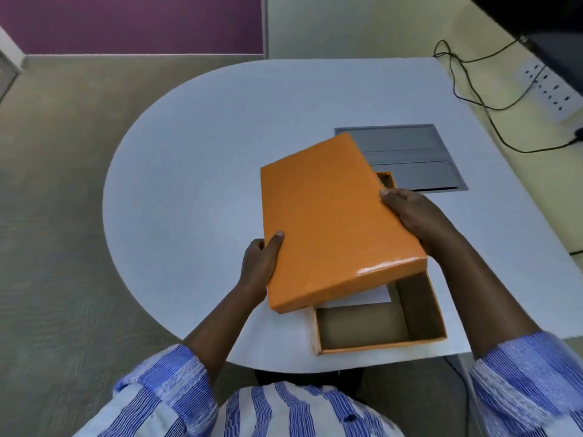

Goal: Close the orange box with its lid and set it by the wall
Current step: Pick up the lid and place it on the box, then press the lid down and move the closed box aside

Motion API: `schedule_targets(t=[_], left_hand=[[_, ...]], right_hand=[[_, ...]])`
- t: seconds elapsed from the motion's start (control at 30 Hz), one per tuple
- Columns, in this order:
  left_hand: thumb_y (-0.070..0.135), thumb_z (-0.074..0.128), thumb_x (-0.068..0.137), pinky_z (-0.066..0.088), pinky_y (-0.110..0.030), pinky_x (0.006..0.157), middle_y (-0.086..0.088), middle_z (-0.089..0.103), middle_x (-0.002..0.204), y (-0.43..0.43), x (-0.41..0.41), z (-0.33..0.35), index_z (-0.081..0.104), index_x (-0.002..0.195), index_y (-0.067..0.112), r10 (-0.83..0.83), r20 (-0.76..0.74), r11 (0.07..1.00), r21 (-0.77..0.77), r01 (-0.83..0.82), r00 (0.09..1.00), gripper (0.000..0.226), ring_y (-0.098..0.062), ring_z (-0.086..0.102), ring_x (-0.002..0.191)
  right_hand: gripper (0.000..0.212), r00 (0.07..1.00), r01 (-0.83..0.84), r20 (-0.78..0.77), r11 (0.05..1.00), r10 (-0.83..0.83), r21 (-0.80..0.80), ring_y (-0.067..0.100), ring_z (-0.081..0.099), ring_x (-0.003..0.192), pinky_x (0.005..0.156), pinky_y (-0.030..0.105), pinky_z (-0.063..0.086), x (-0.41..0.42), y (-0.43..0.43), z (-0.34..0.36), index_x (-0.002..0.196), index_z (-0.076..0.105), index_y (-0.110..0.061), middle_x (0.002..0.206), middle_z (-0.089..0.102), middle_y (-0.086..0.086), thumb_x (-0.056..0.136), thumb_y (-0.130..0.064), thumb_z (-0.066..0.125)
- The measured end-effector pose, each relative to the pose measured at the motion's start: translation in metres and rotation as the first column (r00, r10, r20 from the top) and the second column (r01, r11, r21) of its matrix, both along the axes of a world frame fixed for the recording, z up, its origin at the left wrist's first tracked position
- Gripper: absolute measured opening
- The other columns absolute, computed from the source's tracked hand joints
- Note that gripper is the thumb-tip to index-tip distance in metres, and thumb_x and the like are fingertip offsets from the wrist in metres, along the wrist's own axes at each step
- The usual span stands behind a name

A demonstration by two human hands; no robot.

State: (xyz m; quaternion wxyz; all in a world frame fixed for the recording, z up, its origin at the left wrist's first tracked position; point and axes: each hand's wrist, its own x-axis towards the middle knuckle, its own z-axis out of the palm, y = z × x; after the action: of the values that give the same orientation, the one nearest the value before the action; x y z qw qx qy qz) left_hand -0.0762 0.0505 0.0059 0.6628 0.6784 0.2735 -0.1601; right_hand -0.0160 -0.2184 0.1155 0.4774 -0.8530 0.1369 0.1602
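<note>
The orange lid (331, 222) is held tilted above the open orange box (381, 329), skewed to the box's left and covering most of it. My left hand (260, 263) grips the lid's near left edge, thumb on top. My right hand (416, 219) grips its right long edge. The box rests on the white table (195, 171) near the front right edge; its brown inside shows at the near end, with a white sheet (366, 298) partly under the lid. A far corner of the box (386, 179) peeks out beyond the lid.
A grey hatch panel (410, 152) is set flush in the table behind the box. A pale yellow wall with a white socket strip (549, 89) and black cables (473, 86) runs along the table's right side. Carpet lies to the left.
</note>
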Motion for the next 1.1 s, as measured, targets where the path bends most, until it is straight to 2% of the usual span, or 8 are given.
schedule_targets(t=[0.1, 0.27, 0.33, 0.47, 0.57, 0.8, 1.03, 1.1], left_hand=[[0.060, 0.055, 0.094, 0.058, -0.044, 0.089, -0.006, 0.065, 0.129, -0.022, 0.003, 0.009, 0.050, 0.139, 0.017, -0.053, 0.016, 0.996, 0.076, 0.052, 0.998, 0.063, -0.025, 0.068, 0.106], [0.057, 0.055, 0.095, 0.056, -0.045, 0.096, -0.005, 0.062, 0.137, -0.051, -0.001, 0.023, 0.046, 0.145, 0.019, -0.173, 0.070, 0.969, 0.188, 0.157, 0.982, 0.063, -0.025, 0.066, 0.112], [0.054, 0.056, 0.096, 0.057, -0.039, 0.091, -0.005, 0.062, 0.137, -0.060, -0.005, 0.026, 0.046, 0.144, 0.019, -0.230, 0.088, 0.950, 0.236, 0.205, 0.969, 0.061, -0.022, 0.066, 0.107], [0.055, 0.059, 0.094, 0.057, -0.042, 0.092, -0.001, 0.061, 0.137, -0.074, -0.022, 0.022, 0.046, 0.143, 0.022, -0.314, 0.059, 0.901, 0.332, 0.278, 0.948, 0.061, -0.022, 0.065, 0.110], [0.061, 0.058, 0.091, 0.056, -0.044, 0.093, -0.005, 0.057, 0.137, -0.079, -0.036, 0.017, 0.043, 0.144, 0.025, -0.347, 0.024, 0.857, 0.414, 0.306, 0.938, 0.066, -0.027, 0.063, 0.116], [0.056, 0.059, 0.093, 0.042, -0.032, 0.084, -0.012, 0.049, 0.134, -0.091, -0.048, 0.017, 0.040, 0.147, 0.017, -0.400, -0.041, 0.756, 0.550, 0.355, 0.916, 0.070, -0.031, 0.058, 0.118], [0.066, 0.062, 0.085, 0.054, -0.045, 0.099, -0.012, 0.051, 0.142, -0.087, -0.054, 0.015, 0.040, 0.149, 0.016, -0.412, -0.177, 0.708, 0.556, 0.436, 0.894, 0.084, -0.033, 0.059, 0.123], [0.067, 0.068, 0.080, 0.059, -0.045, 0.090, -0.010, 0.055, 0.142, -0.086, -0.058, 0.015, 0.041, 0.146, 0.014, -0.401, -0.223, 0.743, 0.488, 0.458, 0.889, 0.088, -0.032, 0.061, 0.120]], right_hand=[[0.053, 1.000, 0.016, -0.002, 0.995, -0.017, -0.099, 0.012, 0.063, 0.087, 0.067, 0.029, 0.047, -0.008, -0.027, -0.009, 0.139, 0.053, -0.023, 0.120, 0.064, 0.003, 0.096, -0.055, 0.051], [0.063, 0.998, -0.067, -0.021, 0.937, 0.064, -0.342, 0.033, 0.057, 0.122, 0.091, 0.039, 0.042, -0.018, -0.059, -0.030, 0.150, 0.041, -0.019, 0.143, 0.055, 0.013, 0.098, -0.055, 0.046], [0.060, 0.997, -0.071, -0.011, 0.932, 0.072, -0.356, 0.034, 0.055, 0.124, 0.088, 0.037, 0.039, -0.022, -0.066, -0.036, 0.150, 0.041, -0.018, 0.143, 0.054, 0.014, 0.101, -0.051, 0.044], [0.056, 0.994, -0.103, -0.008, 0.915, 0.108, -0.391, 0.035, 0.057, 0.120, 0.092, 0.040, 0.043, -0.033, -0.077, -0.048, 0.147, 0.042, -0.014, 0.140, 0.056, 0.015, 0.102, -0.048, 0.043], [0.058, 0.992, -0.130, -0.049, 0.910, 0.120, -0.393, 0.035, 0.058, 0.119, 0.094, 0.043, 0.045, -0.045, -0.087, -0.060, 0.148, 0.040, -0.016, 0.139, 0.056, 0.015, 0.101, -0.050, 0.044], [0.065, 0.983, -0.169, -0.134, 0.908, 0.127, -0.384, 0.036, 0.057, 0.120, 0.098, 0.050, 0.049, -0.074, -0.103, -0.082, 0.152, 0.033, -0.019, 0.140, 0.054, 0.016, 0.099, -0.056, 0.041], [0.081, 0.951, -0.248, -0.255, 0.925, 0.175, -0.289, 0.037, 0.053, 0.129, 0.102, 0.052, 0.047, -0.077, -0.103, -0.068, 0.156, 0.020, -0.023, 0.151, 0.045, 0.012, 0.092, -0.053, 0.059], [0.091, 0.915, -0.309, -0.336, 0.924, 0.223, -0.228, 0.038, 0.053, 0.128, 0.100, 0.053, 0.050, -0.077, -0.105, -0.062, 0.156, 0.012, -0.028, 0.152, 0.043, 0.011, 0.087, -0.050, 0.068]])
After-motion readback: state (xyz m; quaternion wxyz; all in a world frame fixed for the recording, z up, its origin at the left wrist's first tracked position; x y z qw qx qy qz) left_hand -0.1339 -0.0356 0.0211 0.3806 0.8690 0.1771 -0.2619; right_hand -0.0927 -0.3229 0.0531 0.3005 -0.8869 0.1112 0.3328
